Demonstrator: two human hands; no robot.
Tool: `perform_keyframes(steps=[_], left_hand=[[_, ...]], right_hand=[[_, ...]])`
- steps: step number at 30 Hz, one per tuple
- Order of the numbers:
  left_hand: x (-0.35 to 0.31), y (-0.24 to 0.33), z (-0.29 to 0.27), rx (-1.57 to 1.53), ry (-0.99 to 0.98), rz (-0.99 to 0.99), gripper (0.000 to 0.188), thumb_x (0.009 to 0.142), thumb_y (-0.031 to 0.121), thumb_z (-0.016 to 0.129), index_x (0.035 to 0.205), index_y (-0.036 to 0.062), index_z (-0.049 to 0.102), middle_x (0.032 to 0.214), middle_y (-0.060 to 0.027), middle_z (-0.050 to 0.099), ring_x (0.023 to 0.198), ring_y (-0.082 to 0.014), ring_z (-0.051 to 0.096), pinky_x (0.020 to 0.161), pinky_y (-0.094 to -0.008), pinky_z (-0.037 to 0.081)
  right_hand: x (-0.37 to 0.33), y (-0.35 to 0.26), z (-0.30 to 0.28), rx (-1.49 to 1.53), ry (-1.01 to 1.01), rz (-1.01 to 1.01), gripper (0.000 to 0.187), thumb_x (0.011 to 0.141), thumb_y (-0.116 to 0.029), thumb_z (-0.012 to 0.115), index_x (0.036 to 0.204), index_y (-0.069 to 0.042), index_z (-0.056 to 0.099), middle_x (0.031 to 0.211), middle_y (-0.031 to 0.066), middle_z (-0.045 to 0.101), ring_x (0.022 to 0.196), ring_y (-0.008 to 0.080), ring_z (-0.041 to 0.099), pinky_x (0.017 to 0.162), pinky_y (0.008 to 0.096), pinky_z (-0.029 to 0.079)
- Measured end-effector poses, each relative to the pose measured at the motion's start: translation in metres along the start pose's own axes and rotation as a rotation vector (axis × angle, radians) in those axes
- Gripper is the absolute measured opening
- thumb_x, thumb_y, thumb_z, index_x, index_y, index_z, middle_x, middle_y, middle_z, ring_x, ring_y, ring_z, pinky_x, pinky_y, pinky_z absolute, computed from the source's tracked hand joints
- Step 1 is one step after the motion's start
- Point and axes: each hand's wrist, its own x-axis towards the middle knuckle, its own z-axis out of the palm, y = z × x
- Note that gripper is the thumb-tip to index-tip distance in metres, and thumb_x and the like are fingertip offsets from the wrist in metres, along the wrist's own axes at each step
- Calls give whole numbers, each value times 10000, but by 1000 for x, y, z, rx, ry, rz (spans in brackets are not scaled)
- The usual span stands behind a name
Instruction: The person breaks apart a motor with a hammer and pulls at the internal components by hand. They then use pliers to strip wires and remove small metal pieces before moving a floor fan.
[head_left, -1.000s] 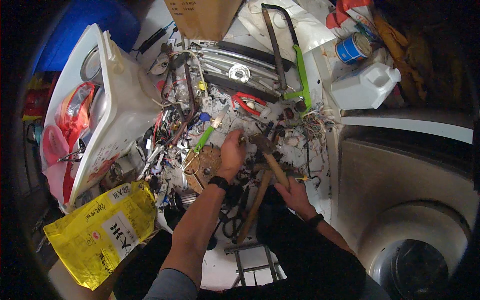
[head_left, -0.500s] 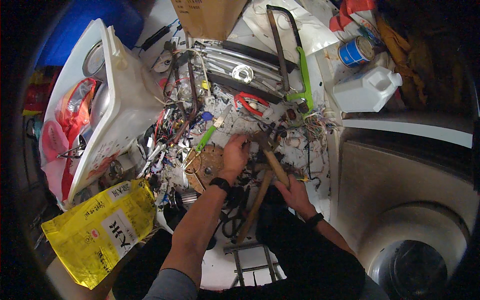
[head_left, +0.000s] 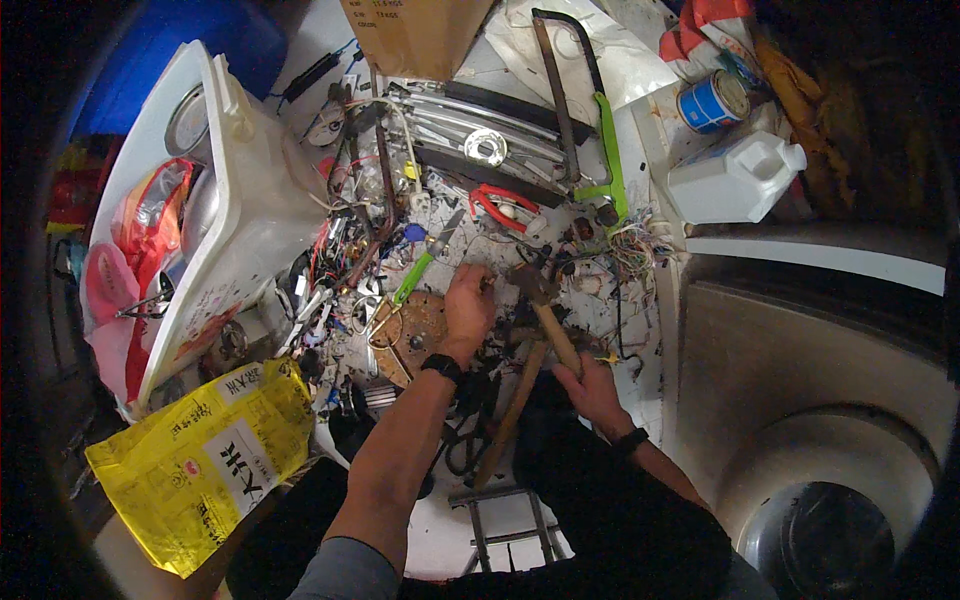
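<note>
My right hand [head_left: 593, 388] is closed around the wooden handle of a hammer [head_left: 556, 335]. The dark hammer head is just right of my left hand's fingertips. My left hand [head_left: 467, 308] has its fingers pinched together over the littered surface, and whatever they hold is too small to make out. Under the hammer, a second wooden handle [head_left: 512, 415] lies slanting toward me. Left of my left hand sits a brown round disc [head_left: 427, 322] with small holes. Beyond it lies a green-handled knife [head_left: 412, 279], and farther off are red-handled pliers [head_left: 500, 207].
A green-handled hacksaw [head_left: 612, 150] lies far right of centre, beside metal strips [head_left: 450, 130]. Wire scraps [head_left: 635, 245] cover the right side. A white bin [head_left: 250, 190] and yellow bag [head_left: 205, 465] stand left. A white jug [head_left: 735, 180] and blue can [head_left: 712, 103] are at far right.
My left hand has shifted very slightly left. The hammer and my right hand have moved a little to the right. Everything else looks the same.
</note>
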Motion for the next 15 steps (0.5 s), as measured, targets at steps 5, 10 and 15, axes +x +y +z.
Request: perform_keyframes(steps=[5,10,15], left_hand=[[-1,-5,2,4,45,37,382,788,-60,663,1154,42,628,1119,-221,654,1022,-460,637,873,-483,530],[-3,1,-1,-51,7,-8,452,798,-56,655,1238,31,596,1159,-239,657,1058,-471,634,903,-496,527],[-1,-4,-4,-28,-5,31,357,810,-47,661,1159,30,647,1135,-232,668,1041,-463,643,886,-492,532]], right_hand=[[0,-7,1,6,14,-28,569,983,-556,628,1031,8,570,809,268,682,776,492,676,666,557,515],[-2,-16,-4,-2,12,-43,554,987,-540,632,1047,7,570,808,269,682,764,491,675,658,552,518],[2,-18,-4,-45,48,-104,536,986,-524,645,1048,5,581,776,248,678,730,457,685,633,523,522]])
